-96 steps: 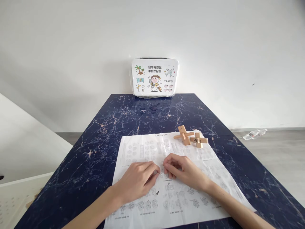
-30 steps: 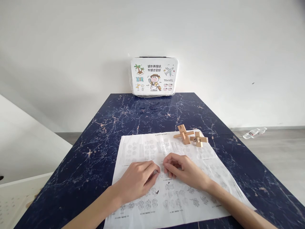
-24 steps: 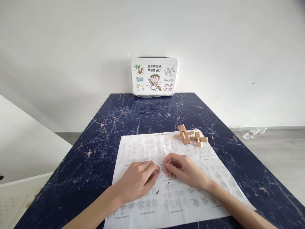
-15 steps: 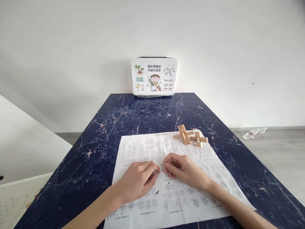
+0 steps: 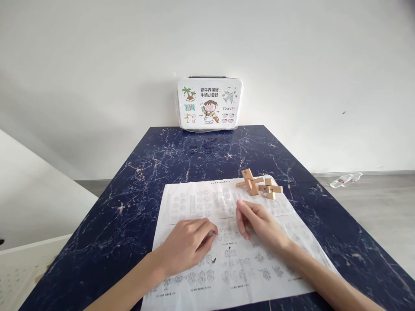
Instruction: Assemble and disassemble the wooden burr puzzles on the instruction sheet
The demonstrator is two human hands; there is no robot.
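My left hand (image 5: 193,241) rests on a printed instruction sheet (image 5: 259,293). Its fingers are loosely bent, with a gap between thumb and index finger and nothing visible in it. My right hand (image 5: 259,222) is over the right half of the sheet, thumb against the bent index finger; no object shows in it. Beyond it, on the sheet's far right corner, sit two wooden burr puzzles: a taller, leaning one (image 5: 249,182) with a handwritten mark, and a lower cross-shaped one (image 5: 270,190). Neither hand touches them.
Under the sheet is a dark blue marbled table (image 5: 129,194). A white cartoon-printed case (image 5: 210,104) in clear plastic stands at its far edge against the wall. To the left is a white perforated bin (image 5: 19,272); clear plastic bottles (image 5: 345,179) lie on the floor at right.
My right hand has moved away from my left hand, rightward and farther up the sheet, and its thumb has come against the index finger. My left hand and the wooden puzzles have stayed put.
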